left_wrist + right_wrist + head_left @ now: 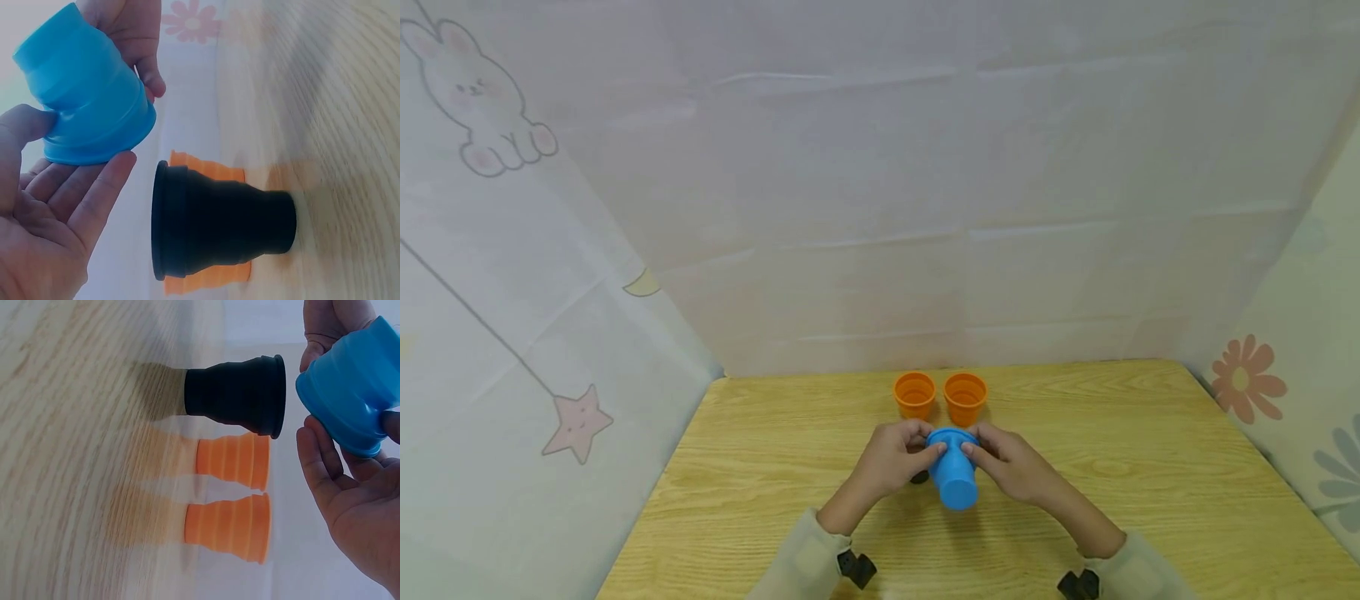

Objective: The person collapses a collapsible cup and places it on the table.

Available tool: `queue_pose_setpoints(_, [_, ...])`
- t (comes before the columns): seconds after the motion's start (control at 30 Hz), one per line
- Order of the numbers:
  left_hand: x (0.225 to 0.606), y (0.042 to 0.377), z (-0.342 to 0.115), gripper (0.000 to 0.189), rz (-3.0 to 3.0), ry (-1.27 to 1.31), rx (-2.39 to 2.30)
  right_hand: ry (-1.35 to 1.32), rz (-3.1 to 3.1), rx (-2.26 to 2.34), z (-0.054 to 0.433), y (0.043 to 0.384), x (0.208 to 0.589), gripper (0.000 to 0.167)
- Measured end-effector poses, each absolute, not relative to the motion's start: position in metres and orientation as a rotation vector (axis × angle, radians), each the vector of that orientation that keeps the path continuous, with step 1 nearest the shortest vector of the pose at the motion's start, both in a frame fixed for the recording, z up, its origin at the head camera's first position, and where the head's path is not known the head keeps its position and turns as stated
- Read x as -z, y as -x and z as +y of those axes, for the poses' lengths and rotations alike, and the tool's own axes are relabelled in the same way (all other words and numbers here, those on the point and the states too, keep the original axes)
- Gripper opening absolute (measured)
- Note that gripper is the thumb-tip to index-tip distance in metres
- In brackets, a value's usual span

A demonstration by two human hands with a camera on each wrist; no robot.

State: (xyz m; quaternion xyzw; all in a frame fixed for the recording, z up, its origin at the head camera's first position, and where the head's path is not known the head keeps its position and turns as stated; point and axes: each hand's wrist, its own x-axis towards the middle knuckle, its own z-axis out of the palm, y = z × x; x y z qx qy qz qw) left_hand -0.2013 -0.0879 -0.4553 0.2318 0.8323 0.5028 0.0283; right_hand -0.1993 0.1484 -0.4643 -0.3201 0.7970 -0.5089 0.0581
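Observation:
Both hands hold a blue collapsible cup (957,477) above the table, its rim tilted away from the person and its base toward them. My left hand (892,457) pinches the rim on the left, thumb pressing the wall and fingers under the rim. On the other side my right hand (1011,467) grips it the same way, and the thumb dents the wall in the right wrist view. A black cup (225,222) stands upright on the table below the hands, mostly hidden in the head view by the left hand and the blue cup.
Two orange cups, a left one (914,396) and a right one (966,398), stand upright side by side beyond the hands. The wooden table (760,467) meets a pale fabric backdrop (850,208) at its back edge. Dark wrist devices sit at both sleeves.

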Motion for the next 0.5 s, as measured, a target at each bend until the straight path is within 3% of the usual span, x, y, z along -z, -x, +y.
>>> queue_pose_setpoints(0.5, [0.4529, 0.2004, -0.0926, 0.018, 2.609, -0.796, -1.460, 1.081, 2.514, 1.492, 0.1465, 0.2019, 0.4691, 0.015])
